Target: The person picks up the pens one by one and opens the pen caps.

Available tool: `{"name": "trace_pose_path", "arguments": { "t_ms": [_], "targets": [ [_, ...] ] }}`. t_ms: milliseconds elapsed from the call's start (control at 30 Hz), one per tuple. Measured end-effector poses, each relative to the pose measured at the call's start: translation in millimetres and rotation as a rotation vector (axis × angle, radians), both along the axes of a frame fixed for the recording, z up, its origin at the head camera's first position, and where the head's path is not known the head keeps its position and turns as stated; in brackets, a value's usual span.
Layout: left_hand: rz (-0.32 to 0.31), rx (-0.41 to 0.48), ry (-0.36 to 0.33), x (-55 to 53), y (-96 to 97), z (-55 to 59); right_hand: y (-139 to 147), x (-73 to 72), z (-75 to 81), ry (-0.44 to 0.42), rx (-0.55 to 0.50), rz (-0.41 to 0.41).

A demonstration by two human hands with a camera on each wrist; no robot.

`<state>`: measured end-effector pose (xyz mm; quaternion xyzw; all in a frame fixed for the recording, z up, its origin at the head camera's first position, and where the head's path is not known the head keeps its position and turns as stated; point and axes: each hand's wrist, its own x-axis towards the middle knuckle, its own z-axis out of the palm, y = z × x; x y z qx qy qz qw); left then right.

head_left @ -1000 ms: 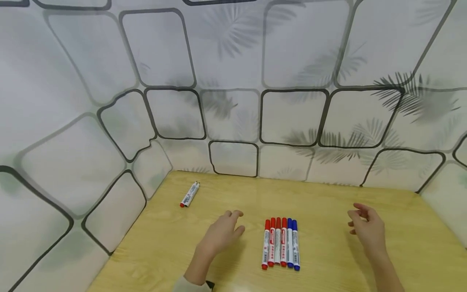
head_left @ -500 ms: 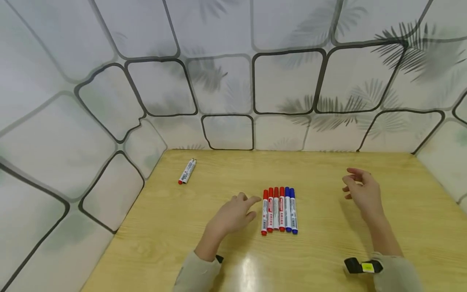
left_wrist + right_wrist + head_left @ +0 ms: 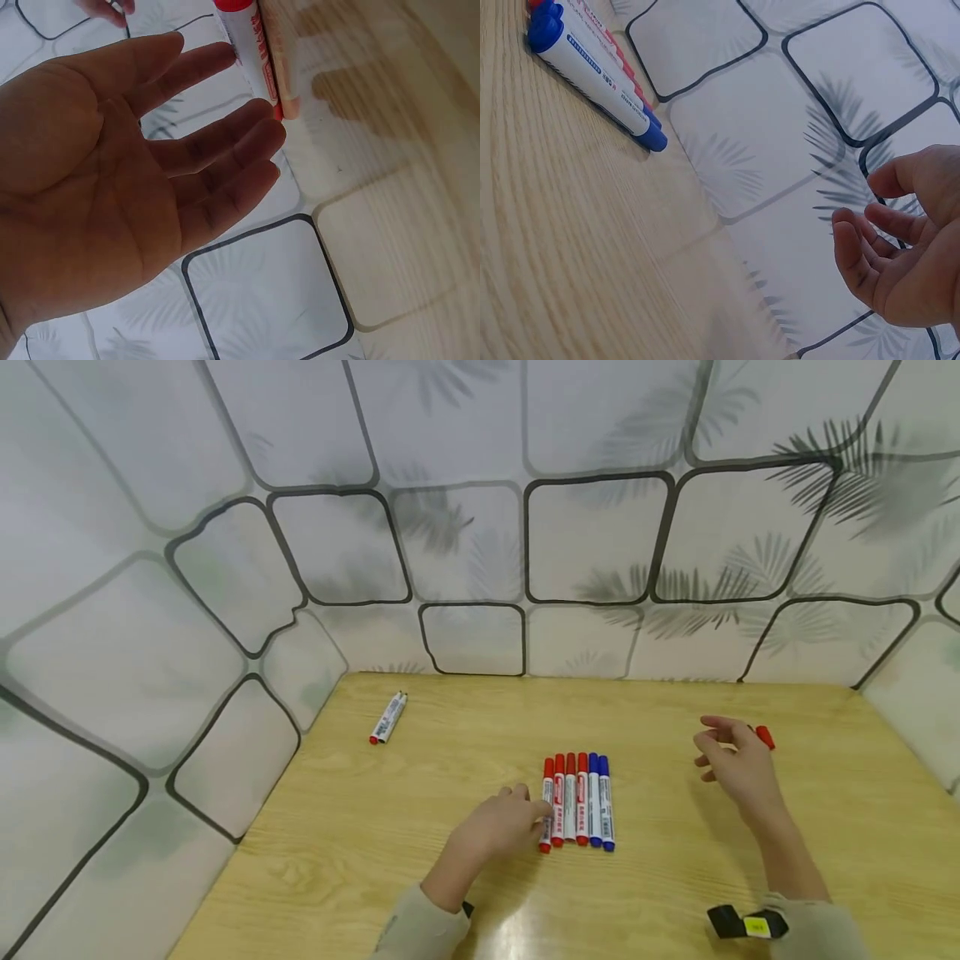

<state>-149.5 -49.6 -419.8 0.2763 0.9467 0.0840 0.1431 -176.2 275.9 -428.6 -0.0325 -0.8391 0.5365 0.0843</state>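
A row of whiteboard markers lies side by side: several red ones on the left, two blue ones on the right. My left hand reaches the leftmost red marker, its index finger overlapping the barrel. In the left wrist view the left hand has fingers extended and thumb apart, fingertips right at a red marker. My right hand hovers off to the right, fingers loosely bent. Nothing shows between those fingers in the right wrist view, where blue markers lie away from the right hand.
Two white markers, one red-ended, lie together at the back left of the wooden table. A small red object shows just behind the right hand, partly hidden. A patterned wall covering borders the table's back and left.
My left hand has moved right onto the leftmost red marker. The right hand stays nearly in place, and a red object now shows behind it. The head view has tilted down.
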Motion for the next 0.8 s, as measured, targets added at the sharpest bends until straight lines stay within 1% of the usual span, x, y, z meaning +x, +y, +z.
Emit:
{"name": "trace_pose_path", "arguments": {
  "t_ms": [233, 400, 500, 633, 733, 800],
  "targets": [
    [0.027, 0.025, -0.029, 1.9, 3.1, -2.0, -1, 2.2, 0.6, 0.011, 0.02, 0.016],
    [0.029, -0.008, -0.032, 2.3, 4.3, -5.2, -1, 2.7, 2.2, 0.017, 0.021, 0.029],
    [0.047, -0.023, -0.032, 2.2, 3.0, -7.8, -1, 3.1, 2.5, 0.02, 0.026, 0.038],
    [0.07, 0.018, -0.042, -0.6, -0.5, -8.6, -2, 3.4, 2.5, 0.025, 0.021, 0.049],
    [0.081, 0.056, -0.036, -3.0, -4.6, -7.7, -4, 3.3, 0.9, 0.022, 0.012, 0.067],
    [0.082, 0.07, -0.015, -4.0, -7.5, -7.6, -6, 3.8, -0.9, 0.019, 0.011, 0.081]
  ]
}}
